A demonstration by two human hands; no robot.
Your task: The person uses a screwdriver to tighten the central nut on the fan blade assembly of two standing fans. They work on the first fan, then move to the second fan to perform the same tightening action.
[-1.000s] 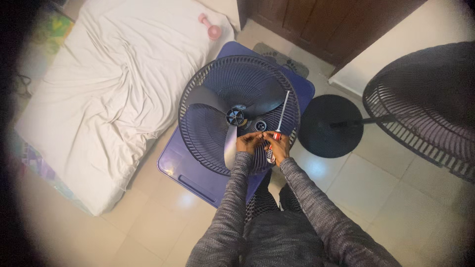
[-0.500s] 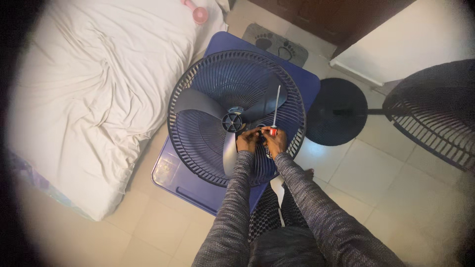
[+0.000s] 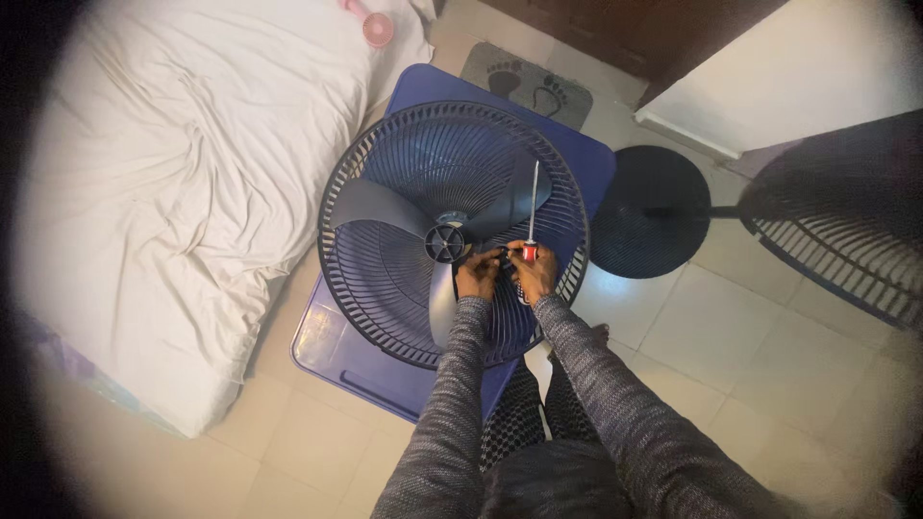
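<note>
A dark blue fan cage (image 3: 385, 173) with grey blades (image 3: 380, 207) lies flat on a blue plastic lid (image 3: 332, 351). Both my hands meet just right of the fan's hub (image 3: 444, 242). My right hand (image 3: 535, 274) grips a red-handled screwdriver (image 3: 532, 216) whose metal shaft points away from me over the cage. My left hand (image 3: 478, 276) pinches a small dark part beside the screwdriver handle; what the part is cannot be told.
A white mattress (image 3: 163, 183) with a pink object (image 3: 370, 24) lies on the left. A round black fan base (image 3: 649, 211) and a second fan grille (image 3: 846, 221) stand on the right. A grey scale (image 3: 524, 86) sits beyond the lid. Tiled floor surrounds.
The camera view has shifted, so everything sits a little lower and further left in frame. My hands stay together by the hub with the screwdriver still held.
</note>
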